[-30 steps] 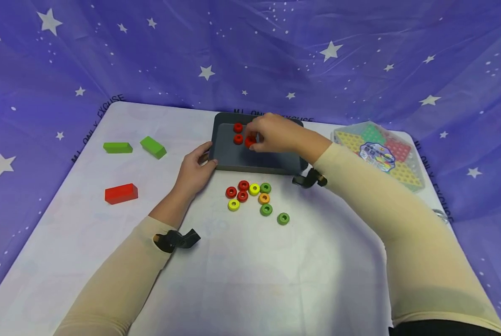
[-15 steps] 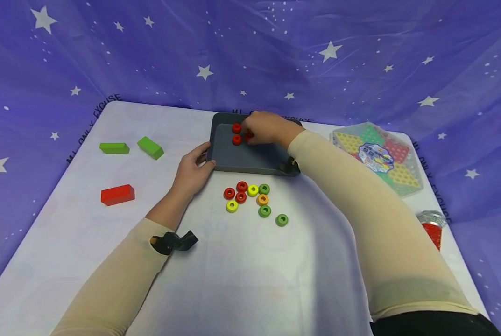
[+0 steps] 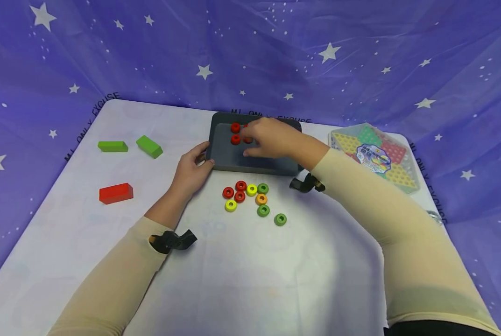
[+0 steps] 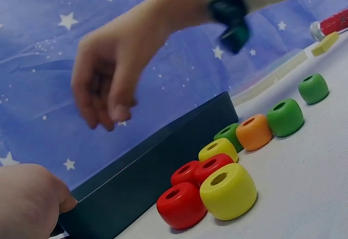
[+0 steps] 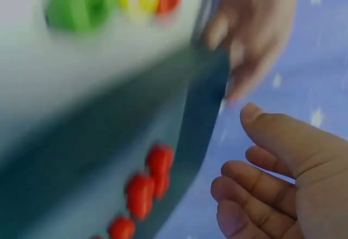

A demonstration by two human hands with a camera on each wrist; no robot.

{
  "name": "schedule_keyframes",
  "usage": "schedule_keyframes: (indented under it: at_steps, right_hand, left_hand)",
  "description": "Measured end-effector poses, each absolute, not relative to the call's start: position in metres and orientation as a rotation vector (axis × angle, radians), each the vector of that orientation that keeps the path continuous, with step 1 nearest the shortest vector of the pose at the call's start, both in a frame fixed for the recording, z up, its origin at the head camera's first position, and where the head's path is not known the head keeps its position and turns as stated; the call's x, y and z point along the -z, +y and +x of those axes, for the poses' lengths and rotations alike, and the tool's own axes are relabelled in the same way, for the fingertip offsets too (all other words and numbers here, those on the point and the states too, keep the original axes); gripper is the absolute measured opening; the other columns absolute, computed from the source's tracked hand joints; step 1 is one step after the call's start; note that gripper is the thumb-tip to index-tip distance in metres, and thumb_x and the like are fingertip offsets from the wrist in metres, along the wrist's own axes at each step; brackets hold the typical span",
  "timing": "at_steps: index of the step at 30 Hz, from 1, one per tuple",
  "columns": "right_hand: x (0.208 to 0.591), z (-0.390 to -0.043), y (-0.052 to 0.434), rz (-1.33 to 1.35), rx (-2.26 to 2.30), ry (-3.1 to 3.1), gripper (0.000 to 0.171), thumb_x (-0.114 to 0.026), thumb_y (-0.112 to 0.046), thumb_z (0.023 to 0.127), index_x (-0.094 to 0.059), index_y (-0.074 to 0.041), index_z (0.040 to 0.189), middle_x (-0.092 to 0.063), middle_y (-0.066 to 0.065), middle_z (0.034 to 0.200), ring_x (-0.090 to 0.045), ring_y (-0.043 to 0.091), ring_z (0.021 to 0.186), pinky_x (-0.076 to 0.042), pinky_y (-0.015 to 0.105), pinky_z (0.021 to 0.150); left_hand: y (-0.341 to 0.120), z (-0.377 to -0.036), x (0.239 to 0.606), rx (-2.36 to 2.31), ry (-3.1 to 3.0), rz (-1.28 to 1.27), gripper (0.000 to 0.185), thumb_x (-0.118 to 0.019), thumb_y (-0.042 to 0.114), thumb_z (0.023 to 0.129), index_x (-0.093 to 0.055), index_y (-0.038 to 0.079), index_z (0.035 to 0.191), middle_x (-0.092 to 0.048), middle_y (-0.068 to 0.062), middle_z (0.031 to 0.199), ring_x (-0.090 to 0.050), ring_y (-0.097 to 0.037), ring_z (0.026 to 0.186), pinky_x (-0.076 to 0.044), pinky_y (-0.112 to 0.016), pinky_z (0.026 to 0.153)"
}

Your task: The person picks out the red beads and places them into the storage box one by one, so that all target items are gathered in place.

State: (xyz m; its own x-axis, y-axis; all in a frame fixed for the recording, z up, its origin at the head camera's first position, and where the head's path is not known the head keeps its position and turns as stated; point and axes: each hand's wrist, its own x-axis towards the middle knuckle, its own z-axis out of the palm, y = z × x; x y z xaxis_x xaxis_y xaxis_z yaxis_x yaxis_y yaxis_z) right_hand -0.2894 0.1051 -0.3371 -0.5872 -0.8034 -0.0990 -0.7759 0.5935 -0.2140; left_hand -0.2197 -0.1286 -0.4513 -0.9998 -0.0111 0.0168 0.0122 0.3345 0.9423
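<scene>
Right hand [image 3: 271, 137] has lifted off the red rings [image 3: 235, 133], fingers loose, hiding one.

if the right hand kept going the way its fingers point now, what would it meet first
Probably the red ring beads lying in the dark grey rectangular tray: the right hand hovers over the tray, fingers pointing left toward them. Its height above them is unclear.
</scene>
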Motion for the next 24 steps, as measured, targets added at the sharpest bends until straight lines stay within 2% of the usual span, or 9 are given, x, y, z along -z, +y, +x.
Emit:
schedule_keyframes:
  at_steps: [3, 9, 17, 24]
  right_hand:
    - [0.345, -0.255, 0.106, -1.393, 0.223, 2.564, 0.035, -0.076, -0.030, 0.092, -0.071, -0.010, 0.121, -0.072, 0.006, 0.115, -0.068, 0.019, 0.098, -0.056, 0.036, 0.089]
    - [0.377, -0.209, 0.103, -1.470, 0.175, 2.476, 0.031, -0.075, -0.030, 0.092, -0.072, -0.013, 0.118, -0.070, 0.000, 0.104, -0.064, 0.013, 0.086, -0.057, 0.032, 0.081]
    - [0.397, -0.197, 0.097, -1.487, 0.060, 2.565, 0.020, -0.073, -0.026, 0.092, -0.072, -0.014, 0.109, -0.064, -0.002, 0.096, -0.061, 0.012, 0.079, -0.056, 0.030, 0.074]
    - [0.373, -0.201, 0.107, -1.425, 0.153, 2.586, 0.024, -0.073, -0.027, 0.090, -0.073, -0.016, 0.111, -0.064, -0.004, 0.096, -0.060, 0.012, 0.076, -0.054, 0.030, 0.070]
  left_hand:
    - [-0.129, -0.220, 0.450, 1.795, -2.550, -0.003, 0.057, -0.063, 0.012, 0.097, -0.047, 0.010, 0.152, -0.049, -0.008, 0.154, -0.053, -0.026, 0.136, -0.039, -0.041, 0.116]
    - [-0.130, -0.220, 0.451, 1.790, -2.558, -0.016, 0.057, -0.061, 0.011, 0.098, -0.046, 0.009, 0.153, -0.048, -0.009, 0.155, -0.052, -0.027, 0.136, -0.039, -0.042, 0.117]
    - [-0.130, -0.220, 0.451, 1.794, -2.558, -0.004, 0.057, -0.063, 0.012, 0.097, -0.047, 0.009, 0.152, -0.049, -0.008, 0.154, -0.053, -0.026, 0.136, -0.040, -0.041, 0.116]
    - [-0.129, -0.221, 0.451, 1.804, -2.543, -0.020, 0.056, -0.062, 0.010, 0.097, -0.047, 0.009, 0.151, -0.048, -0.009, 0.154, -0.053, -0.027, 0.136, -0.040, -0.041, 0.116]
